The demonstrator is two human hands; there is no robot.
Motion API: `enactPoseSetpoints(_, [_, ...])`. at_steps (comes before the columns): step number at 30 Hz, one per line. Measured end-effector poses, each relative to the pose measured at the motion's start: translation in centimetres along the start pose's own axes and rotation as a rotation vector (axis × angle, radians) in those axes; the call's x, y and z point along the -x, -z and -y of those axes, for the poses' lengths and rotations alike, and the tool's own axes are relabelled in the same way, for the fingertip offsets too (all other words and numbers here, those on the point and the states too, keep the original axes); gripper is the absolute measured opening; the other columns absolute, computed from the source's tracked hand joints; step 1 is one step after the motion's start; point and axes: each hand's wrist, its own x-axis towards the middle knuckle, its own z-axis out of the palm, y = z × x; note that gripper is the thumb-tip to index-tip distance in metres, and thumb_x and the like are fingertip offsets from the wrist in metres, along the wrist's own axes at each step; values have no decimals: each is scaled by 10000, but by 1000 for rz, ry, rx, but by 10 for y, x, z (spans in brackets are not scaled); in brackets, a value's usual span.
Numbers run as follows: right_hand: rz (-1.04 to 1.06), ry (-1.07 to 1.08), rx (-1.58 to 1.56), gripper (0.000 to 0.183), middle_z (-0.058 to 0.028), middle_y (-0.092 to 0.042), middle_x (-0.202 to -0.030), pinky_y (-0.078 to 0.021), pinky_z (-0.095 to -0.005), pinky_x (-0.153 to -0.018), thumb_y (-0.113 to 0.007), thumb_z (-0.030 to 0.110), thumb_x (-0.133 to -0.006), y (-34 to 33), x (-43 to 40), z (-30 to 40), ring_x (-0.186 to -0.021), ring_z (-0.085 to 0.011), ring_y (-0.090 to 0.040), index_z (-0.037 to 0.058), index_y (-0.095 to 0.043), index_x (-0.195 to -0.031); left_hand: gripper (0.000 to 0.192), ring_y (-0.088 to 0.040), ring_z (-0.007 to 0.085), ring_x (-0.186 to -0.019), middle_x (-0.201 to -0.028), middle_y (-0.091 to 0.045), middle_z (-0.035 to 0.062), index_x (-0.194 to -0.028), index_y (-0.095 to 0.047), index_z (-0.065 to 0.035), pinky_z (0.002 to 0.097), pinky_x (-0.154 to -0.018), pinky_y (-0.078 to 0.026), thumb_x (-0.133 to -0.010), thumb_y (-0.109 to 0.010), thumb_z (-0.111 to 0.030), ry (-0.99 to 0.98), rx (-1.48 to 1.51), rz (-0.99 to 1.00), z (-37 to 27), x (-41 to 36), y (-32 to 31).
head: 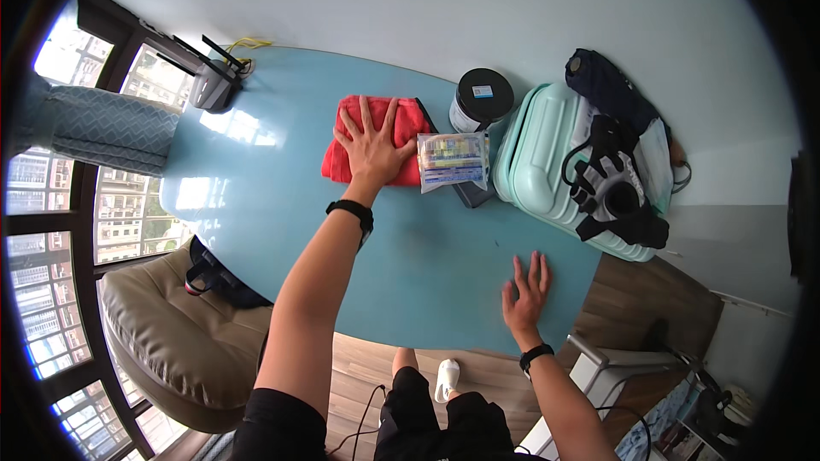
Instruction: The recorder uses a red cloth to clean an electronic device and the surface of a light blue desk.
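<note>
My left hand [373, 148] lies flat with fingers spread on a folded red cloth [333, 157] on the blue-green table [410, 282]. The thumb of that hand reaches the left edge of a clear plastic packet [453, 160] that bears printing. Part of a dark flat object [475, 194] shows under the packet. Over the table's near right part is my right hand [528, 291], with fingers apart and nothing held; whether it touches the surface I cannot tell.
A black-lidded tub [483, 95] stands behind the packet. At the right, a mint-green suitcase [544, 150] carries black-and-grey gloves [608, 182] and a dark folded item [605, 80]. A router [216, 84] sits far left. Left of the table is a brown cushioned chair [186, 333].
</note>
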Motion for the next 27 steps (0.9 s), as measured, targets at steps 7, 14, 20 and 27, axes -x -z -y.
enactPoseSetpoints(7, [-25, -8, 14, 509, -220, -417, -1587, -275, -601, -1196, -589, 179, -917, -6, 3, -6, -1473, -434, -350, 135, -605, -1424, 864, -88, 599, -1503, -1718, -111, 168, -1611, -252, -460, 787, -1135, -138, -847, -588, -685, -161, -2, 35, 2, -39, -2])
enactPoseSetpoints(14, [-44, -46, -32, 528, -203, -442, -1575, -298, -572, -1195, -590, 120, -889, -10, -1, 3, -1460, -428, -370, 130, -613, -1416, 822, -145, 560, -1505, -1712, -170, 149, -1588, -330, -461, 744, -1137, -167, -833, -594, -649, -250, -13, -21, 11, -61, -4])
enactPoseSetpoints(20, [-107, -24, -53, 508, -193, -470, -1556, -316, -542, -1193, -588, 91, -887, -8, 4, -2, -1449, -413, -392, 132, -640, -1390, 813, -195, 497, -1511, -1689, -253, 147, -1596, -364, -371, 627, -1210, -175, -849, -576, -614, -269, 25, -132, 14, -24, -5])
enactPoseSetpoints(27, [-161, -40, -71, 499, -152, -482, -1557, -329, -514, -1196, -602, 83, -890, -7, 8, -6, -1453, -379, -404, 150, -650, -1381, 845, -218, 522, -1485, -1670, -277, 164, -1582, -393, -354, 662, -1182, -198, -794, -635, -541, -236, 56, -120, 28, 75, -1])
